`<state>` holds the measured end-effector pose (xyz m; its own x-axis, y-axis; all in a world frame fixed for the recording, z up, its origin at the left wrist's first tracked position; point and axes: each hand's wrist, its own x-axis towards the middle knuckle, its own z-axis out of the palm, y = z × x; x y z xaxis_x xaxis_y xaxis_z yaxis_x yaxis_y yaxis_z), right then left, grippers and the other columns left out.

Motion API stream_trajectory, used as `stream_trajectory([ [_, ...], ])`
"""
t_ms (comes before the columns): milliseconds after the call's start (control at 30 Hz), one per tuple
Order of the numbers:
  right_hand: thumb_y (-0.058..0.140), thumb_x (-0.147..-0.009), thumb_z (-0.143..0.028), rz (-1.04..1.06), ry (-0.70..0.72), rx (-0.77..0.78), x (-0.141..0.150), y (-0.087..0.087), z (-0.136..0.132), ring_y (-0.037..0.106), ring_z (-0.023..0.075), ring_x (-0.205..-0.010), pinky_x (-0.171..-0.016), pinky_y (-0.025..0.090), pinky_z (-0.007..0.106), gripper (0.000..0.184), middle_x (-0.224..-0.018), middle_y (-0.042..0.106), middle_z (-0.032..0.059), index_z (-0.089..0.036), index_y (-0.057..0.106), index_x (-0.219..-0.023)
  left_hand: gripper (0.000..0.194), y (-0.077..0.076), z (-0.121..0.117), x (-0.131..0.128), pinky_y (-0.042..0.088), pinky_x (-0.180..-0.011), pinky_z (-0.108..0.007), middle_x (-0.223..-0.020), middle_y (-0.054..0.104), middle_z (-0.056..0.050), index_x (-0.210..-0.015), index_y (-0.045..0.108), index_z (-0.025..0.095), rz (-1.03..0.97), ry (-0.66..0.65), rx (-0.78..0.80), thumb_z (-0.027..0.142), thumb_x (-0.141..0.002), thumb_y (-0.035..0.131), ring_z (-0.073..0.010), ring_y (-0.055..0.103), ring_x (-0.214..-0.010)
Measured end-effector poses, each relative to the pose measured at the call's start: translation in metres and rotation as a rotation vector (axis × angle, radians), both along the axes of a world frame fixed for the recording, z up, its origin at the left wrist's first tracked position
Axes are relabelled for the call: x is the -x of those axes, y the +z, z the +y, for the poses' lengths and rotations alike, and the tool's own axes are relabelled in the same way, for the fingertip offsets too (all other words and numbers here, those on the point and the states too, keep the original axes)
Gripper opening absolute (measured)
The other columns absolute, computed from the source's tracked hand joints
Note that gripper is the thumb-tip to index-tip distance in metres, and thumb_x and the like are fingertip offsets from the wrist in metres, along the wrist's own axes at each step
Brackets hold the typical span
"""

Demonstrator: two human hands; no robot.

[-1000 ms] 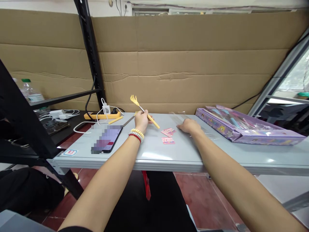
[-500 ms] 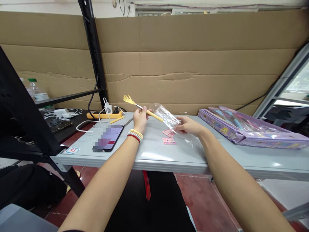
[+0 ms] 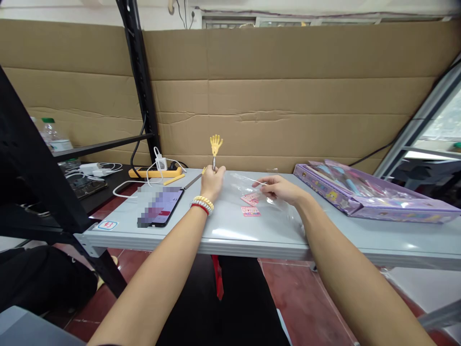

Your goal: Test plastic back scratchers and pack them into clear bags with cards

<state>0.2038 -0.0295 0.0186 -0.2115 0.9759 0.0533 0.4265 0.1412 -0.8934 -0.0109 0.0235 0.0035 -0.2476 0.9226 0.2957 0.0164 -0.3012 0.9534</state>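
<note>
My left hand (image 3: 212, 183) is closed around a yellow back scratcher (image 3: 216, 144). Its hand-shaped head points up and away, with a short metal neck below it; the grip is hidden in my fist. My right hand (image 3: 276, 188) pinches a clear plastic bag (image 3: 245, 181), which spreads toward my left hand and under my fingers. Pink printed cards (image 3: 251, 211) lie on the table between my hands, some seen through the plastic.
A phone (image 3: 165, 206) lies at the left of the grey table (image 3: 230, 245), with a yellow stick (image 3: 174, 179) and a thin dark rod (image 3: 192, 181) behind it. A yellow power strip (image 3: 144, 172) with white cables sits farther back. On the right is a purple box (image 3: 396, 211) of wrapped items.
The back scratcher has turned from slanting left to upright, its head facing away. My right hand has lifted the plastic bag off the table, and the bag now hangs lower and flatter than half a second ago.
</note>
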Motion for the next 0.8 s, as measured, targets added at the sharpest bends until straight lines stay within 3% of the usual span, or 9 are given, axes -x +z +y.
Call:
stream_trajectory([
  [100,0.065,-0.063,-0.025,0.082,0.107,0.07,-0.004,0.001,-0.001,0.027,0.0059,-0.042,-0.042,0.021,0.022,0.029,-0.044,0.033,-0.007,-0.013,0.067,-0.089,0.038,0.002,-0.006,0.003,0.036,-0.061,-0.024,-0.07,0.054,-0.001,-0.066,0.047,0.02,0.174,0.053,-0.046,0.041,-0.057,0.077,-0.0153,0.051,-0.069],
  [200,0.068,-0.06,-0.029,0.155,0.168,0.124,-0.009,0.001,-0.002,0.02,0.0049,-0.041,-0.04,0.017,0.022,0.03,-0.043,0.028,-0.0081,-0.013,0.068,-0.085,0.044,0.003,-0.012,0.008,0.031,-0.051,-0.023,-0.062,0.05,0.002,-0.066,0.043,0.021,0.2,-0.226,-0.029,0.039,-0.052,0.08,-0.0101,0.043,-0.053],
  [267,0.068,-0.058,-0.032,0.154,0.173,0.148,-0.011,0.002,-0.004,0.019,0.005,-0.039,-0.04,0.016,0.022,0.033,-0.043,0.03,-0.0076,-0.012,0.067,-0.084,0.045,0.002,-0.013,0.009,0.027,-0.047,-0.021,-0.056,0.046,0.005,-0.063,0.04,0.02,0.253,-0.468,-0.029,0.029,-0.049,0.082,-0.007,0.037,-0.047],
  [333,0.064,-0.063,-0.043,0.171,0.119,0.109,-0.013,0.004,-0.007,0.022,0.0061,-0.038,-0.04,0.019,0.022,0.042,-0.042,0.032,-0.0067,-0.012,0.066,-0.09,0.044,0.001,-0.013,0.009,0.027,-0.046,-0.02,-0.053,0.044,0.006,-0.06,0.038,0.019,0.281,-0.604,-0.057,0.017,-0.048,0.08,-0.0053,0.037,-0.046],
  [400,0.047,-0.073,-0.059,0.243,-0.025,0.001,-0.014,0.008,-0.008,0.031,0.0086,-0.039,-0.043,0.028,0.023,0.056,-0.047,0.041,-0.0037,-0.013,0.063,-0.102,0.04,0.001,-0.01,0.007,0.027,-0.044,-0.019,-0.051,0.041,0.008,-0.06,0.038,0.019,0.191,-0.575,-0.064,0.012,-0.052,0.076,-0.0043,0.036,-0.043],
  [500,0.02,-0.08,-0.068,0.383,-0.279,-0.2,-0.013,0.009,-0.003,0.05,0.0139,-0.054,-0.052,0.039,0.026,0.069,-0.067,0.057,0.0048,-0.017,0.059,-0.105,0.034,0.001,-0.004,0.002,0.025,-0.04,-0.019,-0.047,0.035,0.011,-0.065,0.035,0.021,-0.101,-0.372,0.021,0.016,-0.065,0.068,-0.0041,0.032,-0.036],
  [600,0.041,-0.072,-0.07,0.384,-0.381,-0.375,-0.003,0.003,0.005,0.052,0.0148,-0.055,-0.048,0.037,0.024,0.055,-0.067,0.058,0.0058,-0.018,0.057,-0.08,0.029,0.0,-0.001,-0.004,0.028,-0.04,-0.019,-0.05,0.038,0.009,-0.067,0.033,0.022,-0.259,-0.225,0.085,0.017,-0.073,0.061,-0.0056,0.037,-0.036],
  [700,0.065,-0.063,-0.06,0.215,-0.262,-0.531,0.022,-0.008,0.006,0.047,0.0121,-0.05,-0.046,0.036,0.024,0.043,-0.057,0.055,0.0022,-0.019,0.052,-0.062,0.024,-0.003,-0.006,-0.011,0.035,-0.045,-0.022,-0.051,0.043,0.006,-0.066,0.037,0.021,-0.076,-0.156,0.014,0.014,-0.074,0.058,-0.0091,0.045,-0.041],
  [800,0.065,-0.066,-0.056,0.165,-0.131,-0.588,0.047,-0.016,0.003,0.046,0.0108,-0.051,-0.049,0.039,0.025,0.039,-0.058,0.054,0.0004,-0.018,0.057,-0.069,0.021,-0.009,-0.016,-0.021,0.043,-0.059,-0.026,-0.06,0.051,0.0,-0.064,0.042,0.021,0.286,-0.111,-0.219,0.006,-0.07,0.056,-0.0146,0.055,-0.059],
])
